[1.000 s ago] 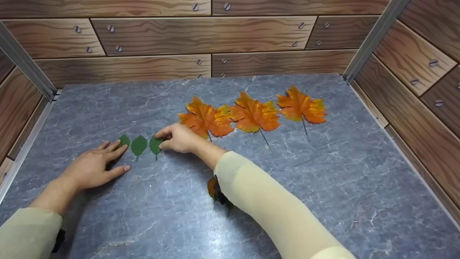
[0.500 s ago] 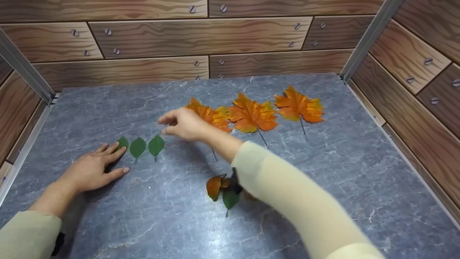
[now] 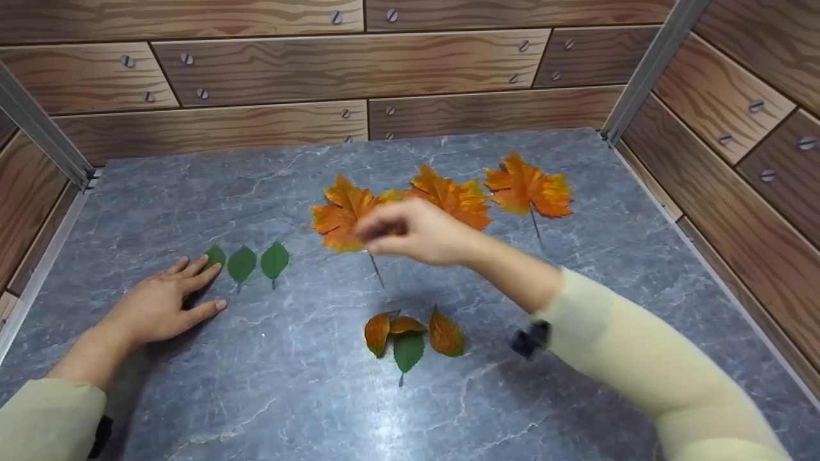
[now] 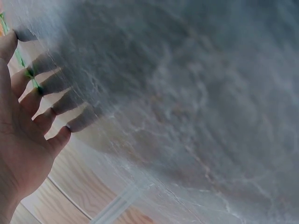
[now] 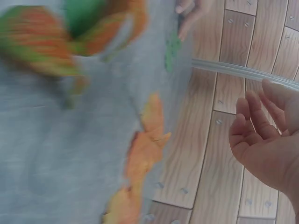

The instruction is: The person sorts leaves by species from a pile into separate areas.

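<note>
My left hand (image 3: 154, 304) lies palm down on the table, its fingertips touching the leftmost green leaf (image 3: 215, 256). A second green leaf (image 3: 241, 263) and a third (image 3: 275, 259) lie in a row to its right. Above the orange maple leaves, my right hand (image 3: 419, 232) hangs with fingers loosely bent and nothing in them; in the right wrist view this hand (image 5: 268, 135) is empty too. It partly hides the left maple leaf (image 3: 343, 214) and the middle one (image 3: 442, 192).
The right maple leaf (image 3: 528, 186) lies at the back right. Nearer the front is a small group: an orange-brown leaf (image 3: 377, 333), another (image 3: 407, 325), a green leaf (image 3: 408, 352) and an orange-green leaf (image 3: 446, 334). Wood-patterned walls (image 3: 269, 67) enclose the table (image 3: 576, 397).
My right hand has let go of the third green leaf and moved right over the maple leaves. Its sleeve no longer covers the small leaf group. My left hand has stayed in place.
</note>
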{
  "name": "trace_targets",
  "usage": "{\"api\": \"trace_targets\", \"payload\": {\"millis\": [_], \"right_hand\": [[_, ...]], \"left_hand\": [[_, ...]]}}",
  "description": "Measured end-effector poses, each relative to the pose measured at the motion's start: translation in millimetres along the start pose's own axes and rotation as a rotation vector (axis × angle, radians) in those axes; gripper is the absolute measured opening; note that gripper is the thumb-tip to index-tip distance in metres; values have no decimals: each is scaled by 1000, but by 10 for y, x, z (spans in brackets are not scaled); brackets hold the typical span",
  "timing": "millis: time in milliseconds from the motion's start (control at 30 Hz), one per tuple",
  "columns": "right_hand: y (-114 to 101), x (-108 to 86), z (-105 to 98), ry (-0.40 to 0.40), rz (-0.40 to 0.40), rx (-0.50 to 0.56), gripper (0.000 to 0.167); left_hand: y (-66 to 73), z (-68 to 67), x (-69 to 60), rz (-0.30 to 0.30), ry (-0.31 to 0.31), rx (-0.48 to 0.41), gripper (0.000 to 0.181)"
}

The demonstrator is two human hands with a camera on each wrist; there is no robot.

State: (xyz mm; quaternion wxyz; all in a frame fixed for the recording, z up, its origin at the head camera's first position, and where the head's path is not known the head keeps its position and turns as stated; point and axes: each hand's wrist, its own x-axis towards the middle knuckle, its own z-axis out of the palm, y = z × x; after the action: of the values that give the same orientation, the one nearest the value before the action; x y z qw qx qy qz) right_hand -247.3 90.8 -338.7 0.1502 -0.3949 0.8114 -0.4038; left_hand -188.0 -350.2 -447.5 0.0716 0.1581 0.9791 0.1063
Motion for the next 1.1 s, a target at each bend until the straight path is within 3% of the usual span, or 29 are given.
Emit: {"api": "trace_targets", "payload": {"millis": [233, 533, 767, 933, 1100], "right_hand": [[241, -609, 206, -30, 73, 90, 32], [379, -1062, 469, -41, 10, 52, 31], [410, -1213, 573, -65, -32, -61, 25], [439, -1201, 570, -71, -25, -154, 28], [508, -1145, 566, -42, -77, -235, 32]], "left_hand": [[-12, -26, -23, -4, -5, -2, 86], [7, -23, -21, -14, -13, -13, 87], [-3, -18, -10, -7, -10, -2, 86], [-1, -6, -14, -5, -8, -6, 85], [4, 2, -17, -6, -5, -11, 85]]}}
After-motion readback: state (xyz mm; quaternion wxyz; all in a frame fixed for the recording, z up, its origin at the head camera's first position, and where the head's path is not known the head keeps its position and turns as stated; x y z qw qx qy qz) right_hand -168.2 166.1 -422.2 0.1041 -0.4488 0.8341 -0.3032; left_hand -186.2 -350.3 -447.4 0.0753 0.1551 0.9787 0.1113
